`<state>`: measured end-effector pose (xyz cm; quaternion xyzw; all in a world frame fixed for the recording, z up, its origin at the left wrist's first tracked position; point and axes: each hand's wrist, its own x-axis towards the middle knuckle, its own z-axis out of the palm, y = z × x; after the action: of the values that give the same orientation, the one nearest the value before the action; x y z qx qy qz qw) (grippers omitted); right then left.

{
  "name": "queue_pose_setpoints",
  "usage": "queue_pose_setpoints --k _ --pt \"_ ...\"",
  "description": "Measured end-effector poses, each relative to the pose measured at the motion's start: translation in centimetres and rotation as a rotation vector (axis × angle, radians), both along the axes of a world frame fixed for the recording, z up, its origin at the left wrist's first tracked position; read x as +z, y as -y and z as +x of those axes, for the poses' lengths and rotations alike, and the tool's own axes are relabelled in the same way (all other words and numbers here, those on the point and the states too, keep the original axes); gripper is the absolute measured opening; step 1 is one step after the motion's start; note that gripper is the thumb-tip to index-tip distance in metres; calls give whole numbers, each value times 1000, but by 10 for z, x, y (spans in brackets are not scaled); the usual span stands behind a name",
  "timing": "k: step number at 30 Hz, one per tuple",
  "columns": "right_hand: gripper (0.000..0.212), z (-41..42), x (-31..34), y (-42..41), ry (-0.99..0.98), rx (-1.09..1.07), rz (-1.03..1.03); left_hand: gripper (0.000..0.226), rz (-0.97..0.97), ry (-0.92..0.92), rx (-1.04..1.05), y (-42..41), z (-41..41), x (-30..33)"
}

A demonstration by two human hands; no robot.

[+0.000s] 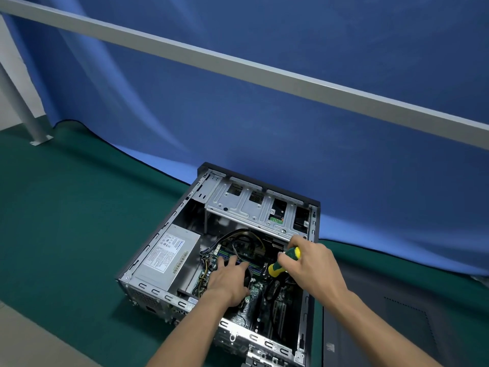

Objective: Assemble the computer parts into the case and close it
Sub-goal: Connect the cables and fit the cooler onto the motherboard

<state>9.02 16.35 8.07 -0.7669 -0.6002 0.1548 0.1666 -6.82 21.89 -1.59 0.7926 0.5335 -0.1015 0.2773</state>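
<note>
Inside open case [169,223]: left hand [227,280] flat on motherboard [254,295], probably pressing; right hand [309,263] grips screwdriver [284,262].

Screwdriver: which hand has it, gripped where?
The right hand grips the screwdriver around its green-and-yellow handle; the left hand rests open inside the case.

The case [267,207] is bare, dull-grey stamped metal inside, with a matt dark outer shell. The power supply [169,256] is brushed metal bearing a paper label. The screwdriver [284,262] handle looks like glossy yellow-and-green plastic, possibly rubbery. The table [66,207] wears a matt green mat; the blue backdrop [264,123] is smooth cloth.
</note>
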Motion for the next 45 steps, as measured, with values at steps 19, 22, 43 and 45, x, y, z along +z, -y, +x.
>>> queue_pose_setpoints --k 19,22,43,45 --pt "14 1 2 -3 -23 -50 21 66 -12 18 14 0 -1 0" --pt "17 -1 4 -3 8 -61 6 67 -12 23 18 0 0 1" --pt "20 -35 30 -37 -75 -132 -223 52 -211 102 154 -12 10 -4" --pt "27 -34 33 -34 -149 -124 -269 52 -225 134 163 -14 8 -5"
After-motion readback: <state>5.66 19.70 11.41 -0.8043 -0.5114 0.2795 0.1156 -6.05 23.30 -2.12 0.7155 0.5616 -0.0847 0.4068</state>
